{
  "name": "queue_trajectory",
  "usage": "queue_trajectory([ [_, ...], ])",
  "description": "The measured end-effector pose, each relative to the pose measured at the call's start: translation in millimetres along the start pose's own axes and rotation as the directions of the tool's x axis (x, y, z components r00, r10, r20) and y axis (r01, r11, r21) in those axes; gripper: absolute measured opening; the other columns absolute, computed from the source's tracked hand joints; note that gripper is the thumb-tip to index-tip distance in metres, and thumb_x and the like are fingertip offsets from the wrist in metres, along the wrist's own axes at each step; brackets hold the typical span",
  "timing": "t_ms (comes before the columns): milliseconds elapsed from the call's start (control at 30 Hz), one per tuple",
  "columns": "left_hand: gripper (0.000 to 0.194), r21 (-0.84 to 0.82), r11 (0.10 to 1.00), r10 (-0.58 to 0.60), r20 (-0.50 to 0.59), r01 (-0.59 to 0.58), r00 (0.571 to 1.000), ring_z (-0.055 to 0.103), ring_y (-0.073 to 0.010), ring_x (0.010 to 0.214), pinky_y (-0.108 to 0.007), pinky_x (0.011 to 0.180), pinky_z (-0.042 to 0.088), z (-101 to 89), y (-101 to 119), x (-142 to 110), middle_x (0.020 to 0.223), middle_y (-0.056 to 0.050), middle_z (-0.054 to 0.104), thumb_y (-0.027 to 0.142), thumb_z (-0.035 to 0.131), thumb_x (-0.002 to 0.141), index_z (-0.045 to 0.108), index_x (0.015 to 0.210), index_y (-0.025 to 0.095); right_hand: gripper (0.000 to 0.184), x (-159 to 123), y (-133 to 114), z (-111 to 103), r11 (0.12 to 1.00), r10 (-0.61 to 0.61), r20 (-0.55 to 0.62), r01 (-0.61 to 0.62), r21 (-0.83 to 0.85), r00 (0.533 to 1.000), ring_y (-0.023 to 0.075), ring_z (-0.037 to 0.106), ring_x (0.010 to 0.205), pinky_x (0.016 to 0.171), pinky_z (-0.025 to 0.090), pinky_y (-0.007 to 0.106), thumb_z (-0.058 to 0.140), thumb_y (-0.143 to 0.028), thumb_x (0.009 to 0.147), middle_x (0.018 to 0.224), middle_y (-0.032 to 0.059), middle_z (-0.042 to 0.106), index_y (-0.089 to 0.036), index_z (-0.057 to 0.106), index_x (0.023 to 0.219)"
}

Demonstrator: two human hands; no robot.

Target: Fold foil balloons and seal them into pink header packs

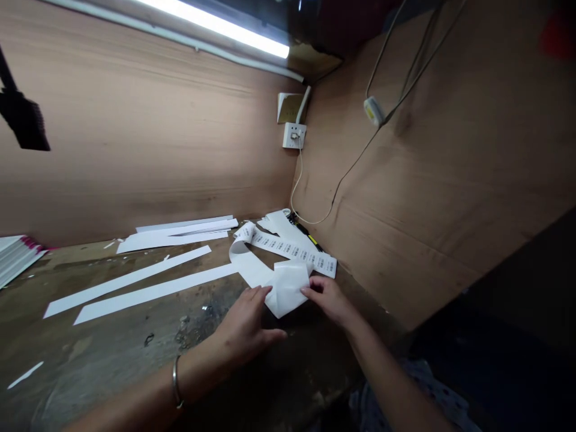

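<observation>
A long white label strip (288, 287) lies curled and folded in front of me, its blank side facing up here. Behind it, another stretch shows a row of printed labels (293, 249) with small dark codes. My right hand (330, 300) pinches the right edge of the folded strip between thumb and fingers. At the strip's left edge, my left hand (243, 327) rests its fingertips near the paper, with the thumb spread apart from them. A metal bangle (176, 383) circles the left wrist.
Long white paper strips (157, 294) lie left of the labels, with more strips (180, 231) stacked behind. A sheet stack (20, 257) stands far left. A wall socket (294, 136) feeds a white cable with an inline switch (374, 111). Cardboard walls (148, 138) enclose the worktop.
</observation>
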State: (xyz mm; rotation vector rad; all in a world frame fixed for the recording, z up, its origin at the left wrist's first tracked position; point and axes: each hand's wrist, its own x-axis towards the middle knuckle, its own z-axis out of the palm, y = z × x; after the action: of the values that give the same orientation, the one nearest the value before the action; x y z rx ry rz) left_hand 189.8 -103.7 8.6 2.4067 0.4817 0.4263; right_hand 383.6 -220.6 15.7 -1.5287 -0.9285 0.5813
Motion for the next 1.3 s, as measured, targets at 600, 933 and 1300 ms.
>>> queue_trajectory([
  [600, 0.04, -0.908, 0.284, -0.14, 0.279, 0.308, 0.95, 0.064, -0.0181, 0.074, -0.031, 0.073, 0.051, 11.5, 50, 13, 0.087, -0.008, 0.07, 0.031, 0.078, 0.064, 0.064, 0.096, 0.01, 0.034, -52, -15, 22, 0.959, 0.159, -0.153, -0.115, 0.258, 0.975, 0.0217, 0.067, 0.07, 0.066, 0.055, 0.033, 0.071, -0.045, 0.073, 0.079, 0.0047, 0.072, -0.018, 0.067, 0.093],
  [933, 0.038, -0.889, 0.316, -0.223, 0.271, 0.333, 0.936, 0.06, -0.0182, 0.069, -0.033, 0.071, 0.049, 12.8, 44, 6, 0.075, -0.007, 0.066, 0.043, 0.071, 0.07, 0.064, 0.085, 0.009, 0.034, -57, -28, 5, 0.814, -0.448, -0.215, 0.297, -0.499, 0.868, 0.0264, 0.049, 0.119, 0.104, 0.035, 0.046, 0.07, -0.028, 0.076, 0.122, 0.0076, 0.061, -0.023, 0.063, 0.108],
  [1300, 0.017, -0.834, 0.506, 0.011, 0.262, 0.221, 0.965, 0.049, -0.0127, 0.072, -0.024, 0.069, 0.041, 7.8, 45, 0, 0.077, -0.002, 0.059, 0.026, 0.061, 0.079, 0.064, 0.084, 0.01, 0.017, -67, -31, 22, 0.868, -0.278, 0.02, 0.26, -0.423, 0.96, 0.0148, 0.065, 0.086, 0.078, 0.05, 0.025, 0.06, -0.022, 0.084, 0.094, 0.0003, 0.07, -0.025, 0.068, 0.098],
])
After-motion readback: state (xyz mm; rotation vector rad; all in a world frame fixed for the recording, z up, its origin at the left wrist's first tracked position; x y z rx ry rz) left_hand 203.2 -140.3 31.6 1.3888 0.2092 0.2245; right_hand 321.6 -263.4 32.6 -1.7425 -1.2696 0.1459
